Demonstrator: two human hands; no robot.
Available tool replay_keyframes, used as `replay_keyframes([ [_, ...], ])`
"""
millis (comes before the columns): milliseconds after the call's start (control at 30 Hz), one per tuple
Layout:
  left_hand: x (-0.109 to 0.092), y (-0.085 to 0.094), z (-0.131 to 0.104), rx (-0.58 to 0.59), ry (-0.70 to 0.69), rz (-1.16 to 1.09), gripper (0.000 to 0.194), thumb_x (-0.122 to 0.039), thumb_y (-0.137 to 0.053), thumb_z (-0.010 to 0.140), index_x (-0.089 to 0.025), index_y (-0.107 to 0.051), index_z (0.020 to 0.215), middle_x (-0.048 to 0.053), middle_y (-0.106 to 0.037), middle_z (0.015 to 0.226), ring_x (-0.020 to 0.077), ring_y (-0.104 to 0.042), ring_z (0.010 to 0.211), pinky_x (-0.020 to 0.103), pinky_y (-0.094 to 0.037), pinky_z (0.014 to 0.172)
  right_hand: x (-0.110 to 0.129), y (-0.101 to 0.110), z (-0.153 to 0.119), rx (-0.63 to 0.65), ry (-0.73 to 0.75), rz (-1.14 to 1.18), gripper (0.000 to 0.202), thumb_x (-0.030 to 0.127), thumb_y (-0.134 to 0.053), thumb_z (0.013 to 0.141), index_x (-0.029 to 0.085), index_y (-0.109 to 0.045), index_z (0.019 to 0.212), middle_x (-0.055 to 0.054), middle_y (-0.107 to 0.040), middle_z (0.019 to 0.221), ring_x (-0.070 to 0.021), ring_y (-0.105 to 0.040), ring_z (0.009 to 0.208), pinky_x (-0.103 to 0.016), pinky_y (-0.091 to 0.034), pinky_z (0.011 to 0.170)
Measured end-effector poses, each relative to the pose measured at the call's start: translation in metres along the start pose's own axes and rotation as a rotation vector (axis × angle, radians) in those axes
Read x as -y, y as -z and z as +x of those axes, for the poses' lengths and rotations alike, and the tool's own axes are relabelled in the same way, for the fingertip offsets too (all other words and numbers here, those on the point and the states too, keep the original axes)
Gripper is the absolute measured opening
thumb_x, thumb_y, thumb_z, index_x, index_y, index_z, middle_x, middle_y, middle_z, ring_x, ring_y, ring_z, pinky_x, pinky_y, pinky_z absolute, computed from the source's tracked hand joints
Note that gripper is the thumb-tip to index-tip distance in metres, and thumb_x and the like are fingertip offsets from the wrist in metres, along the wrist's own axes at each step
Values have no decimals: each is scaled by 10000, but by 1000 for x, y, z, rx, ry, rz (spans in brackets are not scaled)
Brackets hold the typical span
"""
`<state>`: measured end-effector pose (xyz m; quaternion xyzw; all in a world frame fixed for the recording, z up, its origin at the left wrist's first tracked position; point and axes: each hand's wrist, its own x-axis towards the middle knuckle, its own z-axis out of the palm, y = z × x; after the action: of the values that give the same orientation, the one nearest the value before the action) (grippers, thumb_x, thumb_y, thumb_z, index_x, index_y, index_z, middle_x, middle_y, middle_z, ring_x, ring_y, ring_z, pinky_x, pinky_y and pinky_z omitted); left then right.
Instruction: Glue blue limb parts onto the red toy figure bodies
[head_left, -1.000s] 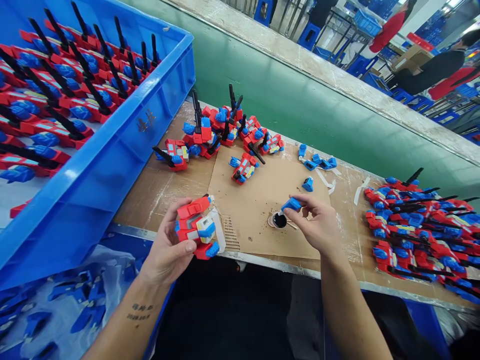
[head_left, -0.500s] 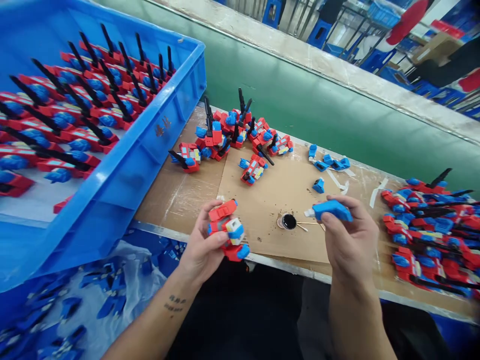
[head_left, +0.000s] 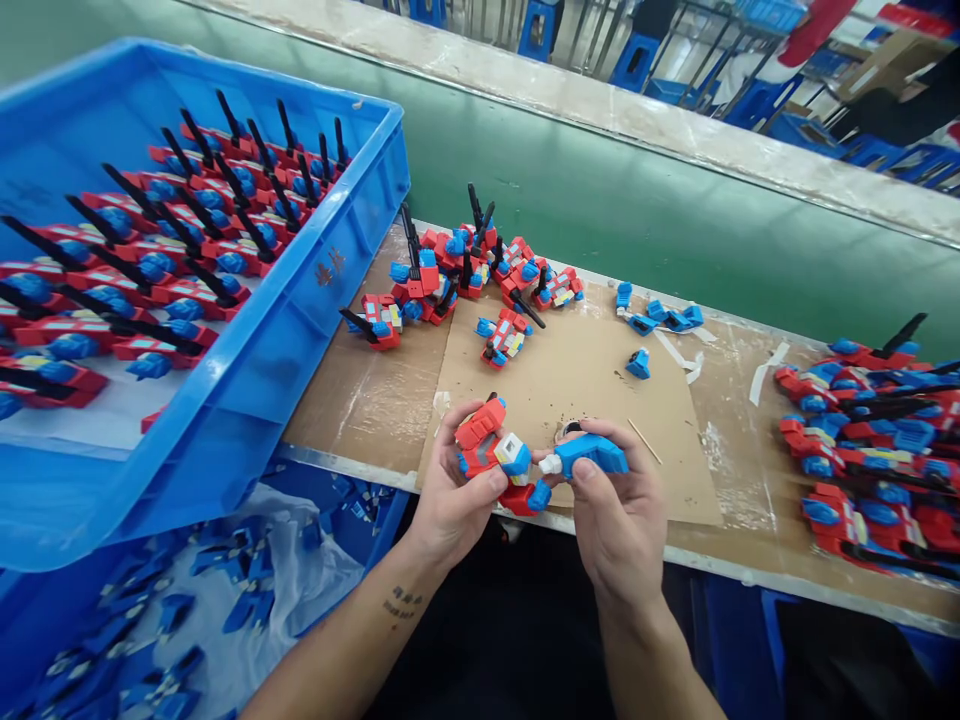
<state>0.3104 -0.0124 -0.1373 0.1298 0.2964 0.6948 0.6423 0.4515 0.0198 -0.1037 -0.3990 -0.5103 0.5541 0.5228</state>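
My left hand is closed around a red toy robot body, which has a white and blue waist with a square opening. Between the fingers and thumb of my right hand is a blue toy leg, its white peg pointing left at the body. A small gap separates the peg from the body. Partly hidden behind my right fingers is a small pot of dark liquid. A thin stick lies just right of that hand on the cardboard sheet.
A large blue crate at left holds rows of red toy bodies. More bodies are heaped at the table's back and at right. Several loose blue parts lie at the back. Below left, a bin contains blue pieces.
My hands have come together: the left moved right with the toy body, the right moved left with the blue leg. The pot is now mostly covered by my right hand.
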Motion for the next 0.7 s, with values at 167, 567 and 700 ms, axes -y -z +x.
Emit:
replay_keyframes([
  [167,1,4,-1,32,-64,127,645,-225,-899,683,-296,-579,1238,-11,-685,925,130,-654,770,228,-570,727,3,2,2,9,42,-50,289,303,-727,911,276,-631,1183,-34,-687,962,-203,-726,841,-355,-642,746],
  [567,-8,-2,-4,-41,100,60,561,-341,-900,727,-246,-601,1191,19,-716,1011,131,-678,773,209,-591,661,1,4,2,33,96,47,303,227,-700,939,289,-643,1230,-22,-691,1017,-198,-728,929,-341,-631,805],
  [700,-20,-16,-5,0,348,-142,509,-507,-840,773,-201,-634,1124,36,-711,946,100,-623,624,162,-517,495,5,8,1,154,283,27,356,157,-670,946,263,-616,1281,-48,-683,1092,-247,-717,1066,-398,-618,910],
])
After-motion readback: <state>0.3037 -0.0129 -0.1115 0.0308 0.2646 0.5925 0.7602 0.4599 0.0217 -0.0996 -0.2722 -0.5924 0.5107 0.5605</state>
